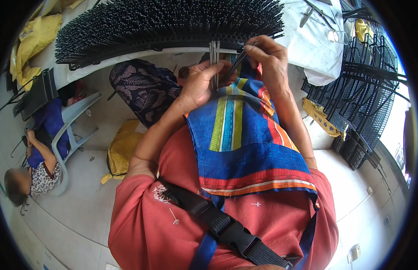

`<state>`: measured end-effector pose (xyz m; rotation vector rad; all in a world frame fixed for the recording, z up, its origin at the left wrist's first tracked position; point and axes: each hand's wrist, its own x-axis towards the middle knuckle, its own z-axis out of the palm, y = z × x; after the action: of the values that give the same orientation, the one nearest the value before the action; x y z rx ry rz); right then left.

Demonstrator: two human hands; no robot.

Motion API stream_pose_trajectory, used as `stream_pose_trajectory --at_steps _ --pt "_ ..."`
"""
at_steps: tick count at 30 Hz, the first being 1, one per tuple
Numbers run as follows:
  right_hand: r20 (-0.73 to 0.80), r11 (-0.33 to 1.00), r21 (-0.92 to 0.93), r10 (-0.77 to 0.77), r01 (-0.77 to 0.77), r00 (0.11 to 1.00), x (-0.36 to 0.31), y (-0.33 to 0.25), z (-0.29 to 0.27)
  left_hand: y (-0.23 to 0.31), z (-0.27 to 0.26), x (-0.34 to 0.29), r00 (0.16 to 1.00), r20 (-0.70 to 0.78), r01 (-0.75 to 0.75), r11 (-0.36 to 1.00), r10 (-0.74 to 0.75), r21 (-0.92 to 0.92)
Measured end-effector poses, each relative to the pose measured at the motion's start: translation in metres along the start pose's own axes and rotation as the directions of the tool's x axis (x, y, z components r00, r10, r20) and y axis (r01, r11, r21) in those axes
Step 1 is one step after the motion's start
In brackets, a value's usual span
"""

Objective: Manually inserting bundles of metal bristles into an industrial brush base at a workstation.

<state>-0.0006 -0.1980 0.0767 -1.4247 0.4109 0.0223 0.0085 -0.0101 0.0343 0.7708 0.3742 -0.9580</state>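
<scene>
My left hand is closed around an upright bundle of thin grey rods, which stick out above and below the fingers. My right hand pinches several dark thin rods slanting down toward the left hand; their lower ends come close to the left fingertips. Just beyond both hands stands a wide, curved black rack densely filled with upright black rods, like a large brush. Both hands are above my lap, over a blue striped apron.
A white-covered table carries the rack, loose tools and a drinking glass. Black wire baskets are stacked at the right. Yellow bags lie at the left. Another person sits on a grey plastic chair at far left.
</scene>
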Motion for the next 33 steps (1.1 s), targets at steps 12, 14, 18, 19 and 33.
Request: stream_pose_trajectory --at_steps 12,14,18,19,33 --pt "-0.104 0.696 -0.375 -0.688 0.612 0.719 0.021 -0.018 -0.01 -0.002 0.004 0.002 0.999 0.002 0.044 0.994 -0.044 0.104" --pt "-0.148 0.761 -0.315 -0.63 0.567 0.762 0.019 -0.021 -0.01 -0.008 0.003 -0.001 0.999 0.021 -0.028 0.973 0.024 0.229" --pt "-0.184 0.75 -0.302 -0.652 0.589 0.736 0.021 -0.02 -0.011 0.0 0.011 -0.002 0.988 0.136 -0.105 0.958 0.07 0.266" --pt "-0.195 0.781 -0.295 -0.613 0.551 0.766 0.019 -0.022 -0.01 -0.004 0.005 0.003 0.997 0.075 -0.028 0.982 0.015 0.184" --pt "0.064 0.588 -0.649 -0.589 0.482 0.805 0.026 -0.023 0.007 -0.014 -0.003 0.007 0.994 -0.066 0.086 0.996 -0.085 0.005"
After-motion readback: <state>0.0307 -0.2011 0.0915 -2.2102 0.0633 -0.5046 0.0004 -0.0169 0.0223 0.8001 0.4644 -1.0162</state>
